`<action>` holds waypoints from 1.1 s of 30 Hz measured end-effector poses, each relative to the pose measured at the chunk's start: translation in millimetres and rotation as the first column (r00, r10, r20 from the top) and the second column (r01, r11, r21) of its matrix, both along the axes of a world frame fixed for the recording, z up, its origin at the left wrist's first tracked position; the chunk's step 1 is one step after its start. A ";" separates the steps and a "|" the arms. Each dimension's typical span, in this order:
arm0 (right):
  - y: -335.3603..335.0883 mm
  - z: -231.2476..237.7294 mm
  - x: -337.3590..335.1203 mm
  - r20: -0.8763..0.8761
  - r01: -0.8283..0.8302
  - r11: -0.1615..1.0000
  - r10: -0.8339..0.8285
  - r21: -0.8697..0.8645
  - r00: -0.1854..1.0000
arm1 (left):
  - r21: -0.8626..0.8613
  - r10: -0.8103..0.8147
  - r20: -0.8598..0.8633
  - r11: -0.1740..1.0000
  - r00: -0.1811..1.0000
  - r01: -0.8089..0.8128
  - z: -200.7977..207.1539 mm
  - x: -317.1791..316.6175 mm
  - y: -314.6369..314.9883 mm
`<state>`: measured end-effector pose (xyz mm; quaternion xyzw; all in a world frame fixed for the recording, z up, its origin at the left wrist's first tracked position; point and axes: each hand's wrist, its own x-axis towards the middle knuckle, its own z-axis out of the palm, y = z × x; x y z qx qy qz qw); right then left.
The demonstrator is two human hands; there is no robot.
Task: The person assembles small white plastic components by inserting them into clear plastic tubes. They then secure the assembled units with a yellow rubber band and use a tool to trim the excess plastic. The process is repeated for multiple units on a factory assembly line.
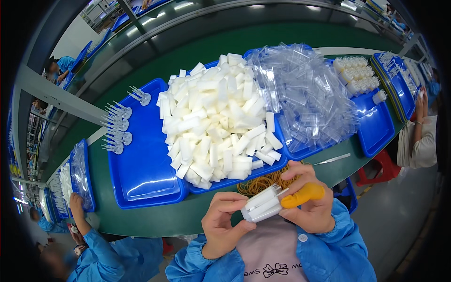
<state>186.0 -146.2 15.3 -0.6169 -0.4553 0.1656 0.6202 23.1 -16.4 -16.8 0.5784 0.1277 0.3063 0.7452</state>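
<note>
My left hand (224, 224) pinches the left end of a small bundle of white tubes (262, 205), thumb below and fingers above. My right hand (311, 207) grips the bundle's right end; a yellow finger cot (307, 193) covers one of its fingers. The bundle lies almost level in front of my chest and has clear plastic around it; its exact make-up is too small to tell. Just beyond my hands, a heap of tan rubber bands (265, 182) lies on the green table. White foam blocks (211, 117) are piled high in a blue tray ahead.
Clear plastic sleeves (305, 94) fill a tray at right, near metal tweezers (332, 159). A blue tray (145, 176) at left holds white spiky parts (117, 127). Finished-looking bundles (357, 75) stand in the far right tray (376, 124). Co-workers sit on both sides; a red stool (380, 169) stands right.
</note>
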 end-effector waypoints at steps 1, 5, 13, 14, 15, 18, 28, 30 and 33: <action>0.4 -0.3 -0.1 -0.001 0.007 1.000 -0.007 -0.005 1.000 | -0.014 -0.005 0.005 1.000 1.000 0.005 -1.1 0.0 -0.3; 5.0 -0.7 3.0 0.005 0.000 1.000 0.001 -0.022 1.000 | -0.127 -0.024 -0.020 0.992 1.000 0.022 -1.7 4.2 3.8; 26.8 -2.0 66.8 0.615 0.371 0.901 -0.165 -0.224 0.771 | -0.299 0.005 -0.002 0.954 1.000 -0.005 -6.3 3.8 10.5; 30.8 -7.3 72.4 0.810 0.474 0.858 -0.129 -0.198 0.572 | -0.298 0.006 0.007 0.954 1.000 -0.004 -6.0 3.3 10.4; 33.4 -12.0 75.9 0.856 0.486 0.845 -0.070 -0.222 0.513 | -0.295 -0.002 0.010 0.955 1.000 0.005 -6.0 2.3 10.1; 39.4 -20.8 84.4 0.927 0.512 0.822 0.048 -0.249 0.373 | -0.289 -0.020 0.014 0.957 1.000 0.023 -7.9 0.9 9.0; 33.9 -22.0 105.1 0.903 0.320 0.937 -0.012 -0.140 0.430 | -0.284 -0.011 -0.011 0.959 1.000 0.007 -10.4 0.0 5.9; 29.3 -17.3 105.6 0.823 0.320 0.941 -0.093 -0.112 0.560 | -0.288 -0.002 -0.010 0.958 1.000 0.000 -10.7 0.3 5.8; 22.6 -15.5 102.2 0.520 0.329 0.930 -0.201 -0.165 0.830 | -0.295 -0.006 -0.007 0.955 1.000 0.003 -10.2 2.1 6.0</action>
